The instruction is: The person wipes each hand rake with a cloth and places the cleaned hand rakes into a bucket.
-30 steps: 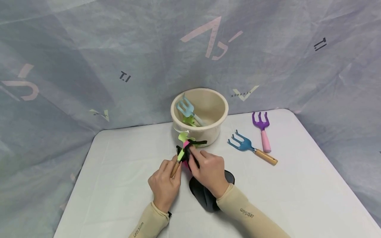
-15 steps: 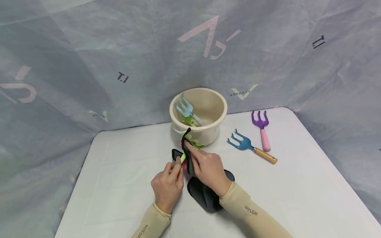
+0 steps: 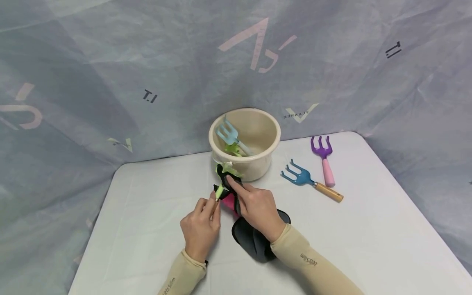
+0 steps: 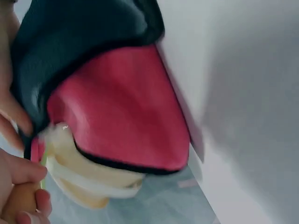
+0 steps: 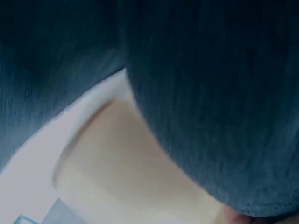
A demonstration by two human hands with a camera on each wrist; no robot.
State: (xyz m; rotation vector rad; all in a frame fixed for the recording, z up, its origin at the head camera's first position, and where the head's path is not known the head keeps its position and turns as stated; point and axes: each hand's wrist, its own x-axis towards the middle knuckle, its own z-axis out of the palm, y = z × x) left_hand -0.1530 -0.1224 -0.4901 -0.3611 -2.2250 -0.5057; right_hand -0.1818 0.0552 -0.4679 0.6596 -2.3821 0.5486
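Left grip (image 3: 202, 226): 1 tool (image 3: 220, 191) | right grip (image 3: 260, 212): cloth (image 4: 121, 102) | table (image 3: 368, 233): 2 forks (image 3: 304, 178) (image 3: 328, 173), 1 bucket (image 3: 254, 168)

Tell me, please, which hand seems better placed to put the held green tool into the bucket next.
Probably the left hand: it grips the green tool by its wooden handle, with the green end toward the bucket, while the right hand holds the pink and dark cloth.

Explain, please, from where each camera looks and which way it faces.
Head: worn on the head, looking forward and down at bucket, left hand and right hand; sleeves show.
Left wrist: worn there, facing pink fabric; fingers show at left.
Right wrist: worn there, facing dark fabric; maybe a finger below.
Both wrist views share bucket and dark fabric.
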